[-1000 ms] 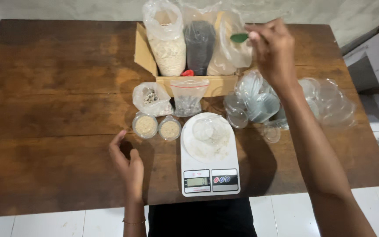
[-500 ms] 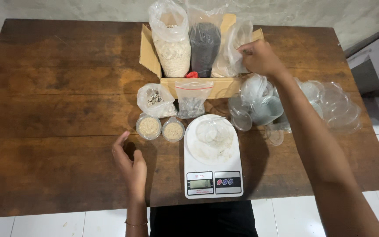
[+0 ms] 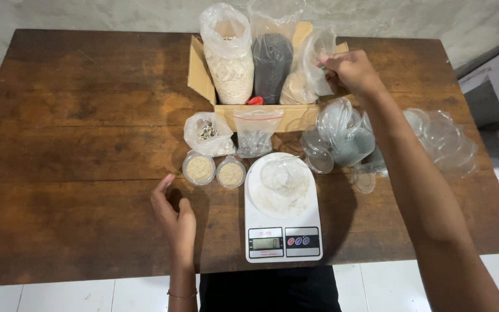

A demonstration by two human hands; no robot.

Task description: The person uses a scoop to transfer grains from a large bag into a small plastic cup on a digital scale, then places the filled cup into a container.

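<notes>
Since the earlier frames my right hand (image 3: 350, 72) had come down from holding a small green thing up high and had sunk to the mouth of the clear bag of tan powder (image 3: 304, 78), at the right end of the cardboard box (image 3: 203, 72). From the head view, its fingers (image 3: 329, 62) were pinched narrow around something at the bag's rim; the green thing was all but hidden now, so I could not tell whether it was gripped or already dropped. Just left of those fingers stood the bag of dark grains (image 3: 271, 63), and beyond it the bag of pale flakes (image 3: 229, 63). Below the wrist lay a loose heap of clear plastic cups and lids (image 3: 342, 130). My left hand (image 3: 174, 214) rested edge-on on the wooden table (image 3: 76, 144), fingers loosely curled and holding nothing. Just above its fingertips sat two small filled cups (image 3: 215, 171), and to their right the white kitchen scale (image 3: 283, 208) carried an empty clear cup (image 3: 284, 176). I judged the risks plain enough: the thin bag could fold or tip under the pinching hand and spill powder into the box, and my forearm, passing low over the stacked cups, could knock them across the table.
</notes>
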